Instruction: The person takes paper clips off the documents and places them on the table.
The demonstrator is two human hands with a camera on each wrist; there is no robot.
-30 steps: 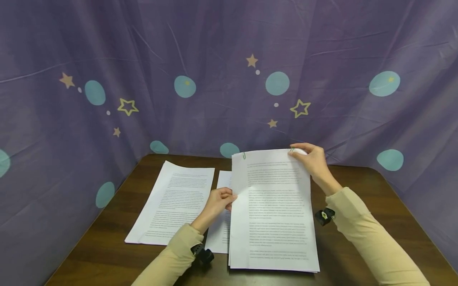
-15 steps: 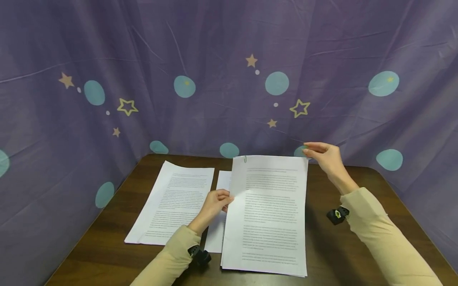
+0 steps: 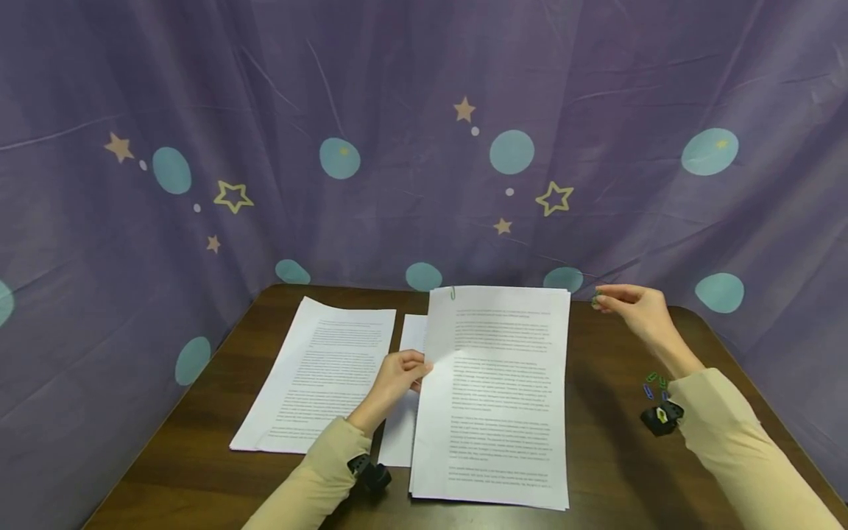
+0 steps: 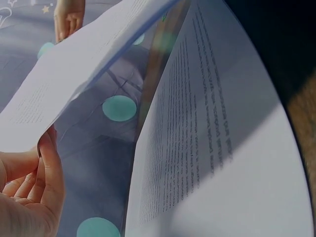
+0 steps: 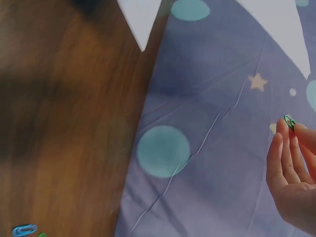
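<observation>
A stack of printed paper is held raised above the table, its left edge pinched between the thumb and fingers of my left hand. Near its top left corner a green paper clip sits on the sheets. My right hand is to the right of the stack, apart from it, pinching another green paper clip between thumb and fingertips. The left wrist view also shows my left thumb and fingers on the edge of the paper.
Another stack of printed sheets lies at the left of the brown table. More paper lies partly hidden behind the held stack. Several green and blue paper clips lie by my right wrist. A purple curtain hangs behind.
My right hand has drawn away from the stack's top right corner, rightward, with the green paper clip. The stack has shifted slightly left. Loose clips on the table have come into sight.
</observation>
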